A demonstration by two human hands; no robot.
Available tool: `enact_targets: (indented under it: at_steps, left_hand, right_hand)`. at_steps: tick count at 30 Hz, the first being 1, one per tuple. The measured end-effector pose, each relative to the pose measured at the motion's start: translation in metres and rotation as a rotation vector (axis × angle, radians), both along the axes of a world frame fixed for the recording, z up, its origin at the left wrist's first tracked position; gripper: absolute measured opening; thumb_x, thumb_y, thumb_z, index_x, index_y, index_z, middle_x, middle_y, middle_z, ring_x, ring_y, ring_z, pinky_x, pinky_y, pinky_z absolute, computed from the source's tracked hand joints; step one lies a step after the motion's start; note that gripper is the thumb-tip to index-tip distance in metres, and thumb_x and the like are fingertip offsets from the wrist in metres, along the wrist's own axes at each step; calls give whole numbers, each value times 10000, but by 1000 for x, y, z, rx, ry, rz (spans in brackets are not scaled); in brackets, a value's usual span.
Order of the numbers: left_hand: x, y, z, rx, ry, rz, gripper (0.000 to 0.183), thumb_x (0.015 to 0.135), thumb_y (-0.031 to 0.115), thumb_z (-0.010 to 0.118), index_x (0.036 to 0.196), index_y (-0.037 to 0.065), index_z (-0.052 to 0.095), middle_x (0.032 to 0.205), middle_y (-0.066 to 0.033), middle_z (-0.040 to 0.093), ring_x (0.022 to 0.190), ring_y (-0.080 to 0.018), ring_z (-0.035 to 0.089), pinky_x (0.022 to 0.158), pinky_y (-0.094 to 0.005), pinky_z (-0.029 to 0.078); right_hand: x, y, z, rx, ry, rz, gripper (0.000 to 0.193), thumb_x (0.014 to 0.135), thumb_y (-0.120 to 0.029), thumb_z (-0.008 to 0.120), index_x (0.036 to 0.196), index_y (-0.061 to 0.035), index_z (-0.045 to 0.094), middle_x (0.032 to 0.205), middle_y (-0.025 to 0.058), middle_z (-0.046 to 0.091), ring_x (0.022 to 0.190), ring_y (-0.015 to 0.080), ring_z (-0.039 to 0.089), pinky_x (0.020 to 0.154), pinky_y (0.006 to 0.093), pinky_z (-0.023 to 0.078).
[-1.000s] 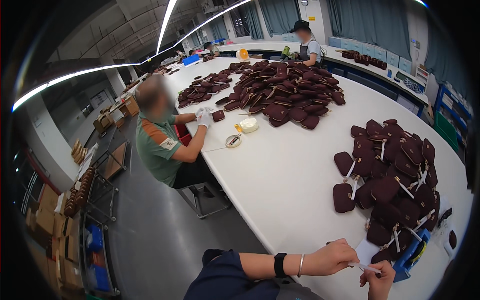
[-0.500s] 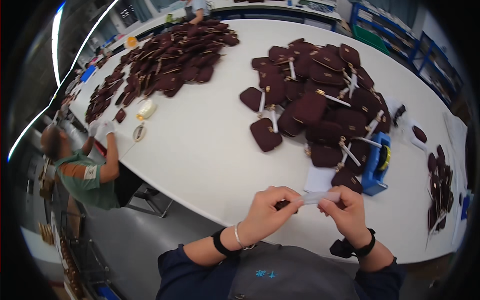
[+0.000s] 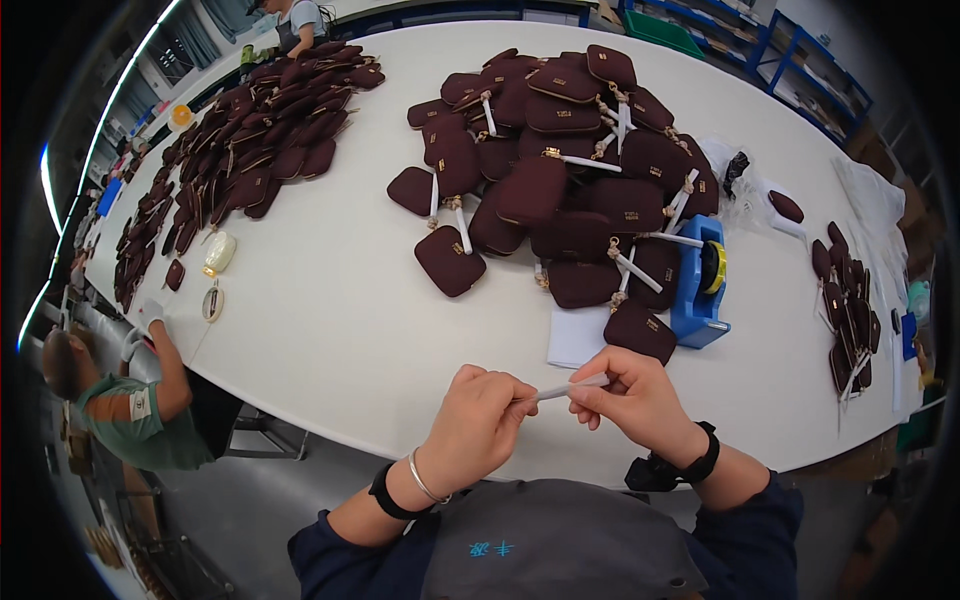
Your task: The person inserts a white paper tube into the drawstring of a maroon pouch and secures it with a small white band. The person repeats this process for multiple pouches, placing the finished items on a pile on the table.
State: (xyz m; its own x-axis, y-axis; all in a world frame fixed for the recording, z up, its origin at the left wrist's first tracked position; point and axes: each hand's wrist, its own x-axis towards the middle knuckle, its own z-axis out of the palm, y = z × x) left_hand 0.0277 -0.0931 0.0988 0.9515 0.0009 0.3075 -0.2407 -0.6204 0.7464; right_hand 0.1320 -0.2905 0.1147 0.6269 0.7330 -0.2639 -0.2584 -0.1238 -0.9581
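Observation:
Over the near edge of the white table, both my hands pinch a narrow strip of thin white paper (image 3: 553, 393), stretched between them. My left hand (image 3: 474, 420) grips one end with thumb and forefinger. The other end lies between the thumb and fingers of my right hand (image 3: 632, 402). The strip looks folded or rolled; what it wraps, if anything, I cannot make out. Just beyond my right hand sits a dark maroon zip pouch (image 3: 640, 333), next to a white paper sheet (image 3: 574, 338) and a blue tape dispenser (image 3: 695, 305) with a yellow roll.
A heap of maroon pouches (image 3: 535, 190), several with white-wrapped straps, fills the table's middle. Another heap (image 3: 250, 140) lies far left, a smaller one (image 3: 850, 310) at right. Clear plastic (image 3: 740, 190) lies behind the dispenser. A co-worker (image 3: 130, 410) works at the left edge.
My view has shifted, so the table's contents appear farther left. The paper between my hands went from a wide, flat piece to a narrow strip. Both hands still pinch it.

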Motion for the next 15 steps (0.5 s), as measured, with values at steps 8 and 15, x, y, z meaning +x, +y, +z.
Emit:
enact_targets:
  at_steps: [8,15]
  left_hand:
    - [0,3,-9,-377,148,43,60,893,34,665,870,-16,642,813,-85,709,751,-130,663,665,-248,497]
    - [-1,-4,-4,-461,212,101,52,887,13,661,877,-32,639,858,-87,690,774,-103,617,704,-232,478]
  right_hand:
    - [8,-3,-7,109,109,-1,115,912,-84,657,880,12,602,769,67,656,683,93,625,566,216,490]
    - [-4,-1,-16,106,-177,-82,130,912,-101,661,868,11,613,776,39,651,688,76,606,609,204,474]
